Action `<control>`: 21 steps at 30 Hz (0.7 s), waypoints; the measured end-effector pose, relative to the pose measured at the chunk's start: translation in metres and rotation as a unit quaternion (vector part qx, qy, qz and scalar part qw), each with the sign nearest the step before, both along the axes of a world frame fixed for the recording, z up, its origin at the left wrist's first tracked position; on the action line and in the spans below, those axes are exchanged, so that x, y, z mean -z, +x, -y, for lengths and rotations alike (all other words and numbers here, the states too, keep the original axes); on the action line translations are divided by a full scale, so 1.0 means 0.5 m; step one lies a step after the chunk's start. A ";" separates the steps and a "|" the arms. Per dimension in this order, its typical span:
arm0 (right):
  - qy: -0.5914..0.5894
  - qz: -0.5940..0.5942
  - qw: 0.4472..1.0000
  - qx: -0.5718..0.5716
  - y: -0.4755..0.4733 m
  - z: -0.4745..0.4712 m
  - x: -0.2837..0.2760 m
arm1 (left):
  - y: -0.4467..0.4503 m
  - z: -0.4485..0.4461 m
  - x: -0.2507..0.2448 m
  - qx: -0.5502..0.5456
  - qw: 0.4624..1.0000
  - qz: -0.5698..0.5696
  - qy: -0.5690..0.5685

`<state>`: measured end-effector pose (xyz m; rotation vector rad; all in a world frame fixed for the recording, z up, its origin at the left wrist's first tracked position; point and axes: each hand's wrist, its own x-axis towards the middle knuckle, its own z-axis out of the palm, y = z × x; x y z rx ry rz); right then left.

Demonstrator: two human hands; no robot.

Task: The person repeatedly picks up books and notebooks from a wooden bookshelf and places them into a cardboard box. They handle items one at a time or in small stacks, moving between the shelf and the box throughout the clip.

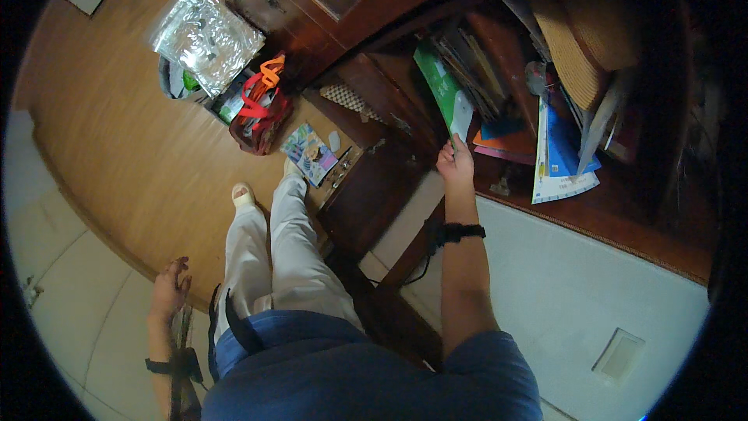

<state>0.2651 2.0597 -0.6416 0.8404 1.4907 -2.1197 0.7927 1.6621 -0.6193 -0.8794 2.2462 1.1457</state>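
Observation:
My right hand (pixel 455 162) grips the near end of a thin green-and-white booklet (pixel 445 90) in a dark wooden shelf compartment. Several upright books (pixel 476 73) stand just right of the booklet. Orange and pink folders (pixel 502 147) stick out beside my fingers. Farther right, a blue booklet (pixel 562 143) and white printed sheets (pixel 542 181) jut over the shelf edge, below a woven straw hat (pixel 575 49). My left hand (pixel 170 289) hangs low at my left side, fingers loosely apart, with nothing in it.
On the wood-look floor (pixel 134 158) sit a red bag (pixel 263 111) with orange straps and a silver foil packet (pixel 207 41) on top of other bags. A colourful booklet (pixel 308 154) lies by my foot on a low ledge. A white wall switch (pixel 619 355) is at lower right.

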 end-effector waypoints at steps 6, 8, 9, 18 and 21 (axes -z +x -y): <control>0.238 -0.192 0.947 -0.094 0.201 0.051 -0.100 | -0.006 0.003 0.002 0.021 1.000 -0.001 -0.009; 0.406 -0.347 0.825 -0.186 0.237 0.097 -0.131 | -0.008 0.003 0.008 0.012 1.000 0.003 0.014; 0.416 -0.368 0.811 -0.182 0.247 0.121 -0.148 | -0.010 0.002 0.012 0.004 1.000 0.003 0.023; 0.206 -0.255 0.931 0.159 0.051 0.142 -0.158 | 0.023 0.006 0.030 -0.023 0.999 0.013 0.026; 0.095 -0.216 0.965 0.117 -0.151 0.123 -0.106 | 0.040 0.011 0.019 -0.040 0.996 0.065 0.038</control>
